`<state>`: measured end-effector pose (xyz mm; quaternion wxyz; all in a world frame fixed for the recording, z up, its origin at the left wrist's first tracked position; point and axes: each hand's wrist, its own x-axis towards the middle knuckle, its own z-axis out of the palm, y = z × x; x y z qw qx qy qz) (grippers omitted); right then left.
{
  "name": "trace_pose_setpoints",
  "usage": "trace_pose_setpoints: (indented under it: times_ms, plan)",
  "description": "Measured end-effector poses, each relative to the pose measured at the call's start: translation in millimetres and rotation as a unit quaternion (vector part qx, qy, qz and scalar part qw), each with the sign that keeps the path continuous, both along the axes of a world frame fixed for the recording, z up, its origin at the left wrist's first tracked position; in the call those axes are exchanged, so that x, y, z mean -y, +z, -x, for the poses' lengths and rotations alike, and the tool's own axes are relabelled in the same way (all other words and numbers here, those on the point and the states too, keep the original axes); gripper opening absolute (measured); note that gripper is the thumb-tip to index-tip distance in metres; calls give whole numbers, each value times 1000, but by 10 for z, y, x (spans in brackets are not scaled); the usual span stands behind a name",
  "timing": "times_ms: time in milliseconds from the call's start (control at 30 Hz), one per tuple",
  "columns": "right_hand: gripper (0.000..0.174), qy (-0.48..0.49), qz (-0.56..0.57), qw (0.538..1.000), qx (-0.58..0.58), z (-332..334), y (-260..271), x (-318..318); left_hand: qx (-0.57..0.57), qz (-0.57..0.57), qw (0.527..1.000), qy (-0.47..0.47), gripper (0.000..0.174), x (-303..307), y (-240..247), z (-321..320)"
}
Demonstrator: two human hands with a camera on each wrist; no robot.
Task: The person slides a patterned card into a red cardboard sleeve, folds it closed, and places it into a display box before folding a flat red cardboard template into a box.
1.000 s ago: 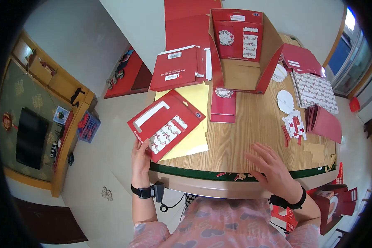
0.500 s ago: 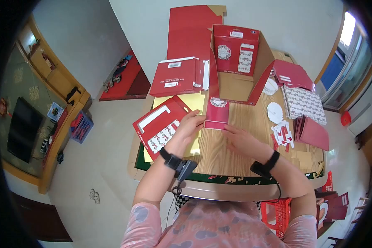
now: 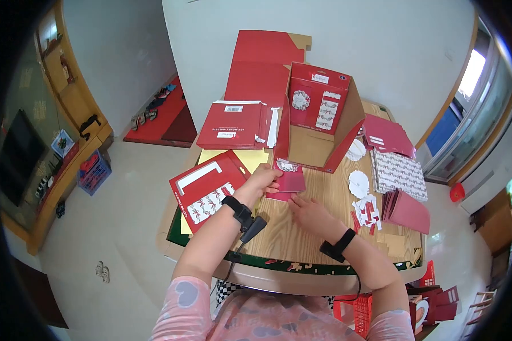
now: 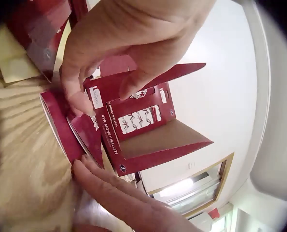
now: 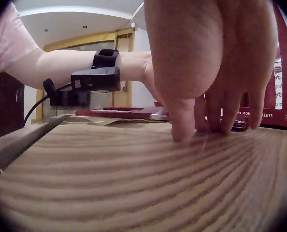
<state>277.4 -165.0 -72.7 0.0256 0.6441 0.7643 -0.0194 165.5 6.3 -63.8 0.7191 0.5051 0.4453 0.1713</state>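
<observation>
A red folding money wallet (image 3: 293,183) with a scalloped white label at its far end lies on the wooden table before the open red display box. My left hand (image 3: 261,179) holds its left edge with curled fingers; the upper flap (image 4: 88,137) stands raised over the lower panel in the left wrist view. My right hand (image 3: 313,216) rests its extended fingertips at the wallet's near edge. In the right wrist view the right hand (image 5: 216,63) reaches down to the tabletop and hides most of the wallet.
The display box (image 3: 310,142) stands just beyond. A printed red packet (image 3: 222,170) lies on yellow sheets at left, below a stack of red packs (image 3: 233,125). On the right are white labels (image 3: 358,183), patterned sheets (image 3: 401,170) and red wallets (image 3: 407,210).
My left hand let go of the printed red packet, leaving it on the yellow sheets, and moved right to the wallet. My right hand moved in too. The wallet's flap has since been raised.
</observation>
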Motion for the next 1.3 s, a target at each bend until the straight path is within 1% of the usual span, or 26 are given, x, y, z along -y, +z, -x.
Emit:
trace_pose_setpoints:
  times_ms: [33,133,233,333,433,533,633,733,800,900,933,967,1033,1100,1200,1300]
  plan:
    - [49,7,-12,1000,-12,-11,0,2,0,-7,1000,5,35,-36,-66,-24]
    - [46,23,-40,998,-36,-34,4,1,3,-5,1000,22,37,-55,-88,-3]
    - [46,29,-46,998,-35,-34,6,0,-4,56,998,-11,34,-47,25,29]
    - [47,27,-46,998,-33,-46,-12,-3,-14,95,991,-95,30,-54,58,-28]
    - [47,21,-41,998,-38,-28,-4,4,-4,132,989,-74,25,-39,-43,-192]
    - [49,15,-37,998,-43,7,43,21,56,162,985,-22,23,6,-78,-307]
    - [53,13,-35,999,-31,16,45,24,108,173,979,-11,20,-25,-249,-440]
    - [53,10,-36,999,-20,15,9,20,112,202,973,-16,15,-54,-373,-554]
    - [52,2,-31,999,-10,36,71,15,111,199,974,-9,12,-4,-389,-571]
    - [49,-53,-79,993,67,-60,-253,-81,126,208,970,-22,10,85,-289,-462]
    - [48,-46,-37,995,78,-89,-209,-95,134,214,967,-31,11,117,-230,-387]
    - [47,-38,6,995,88,-151,-123,-125,139,213,966,-41,15,149,-168,-301]
    - [48,-36,14,997,66,-233,-90,-100,141,202,968,-47,17,224,-77,-102]
    - [50,-51,-60,997,2,-293,-143,-76,149,190,968,-63,20,269,-50,83]
    - [55,-54,-62,997,10,-334,-173,-73,166,170,966,-101,26,350,-113,276]
    - [59,-89,-12,983,-159,-344,27,46,175,140,966,-130,32,431,-128,359]
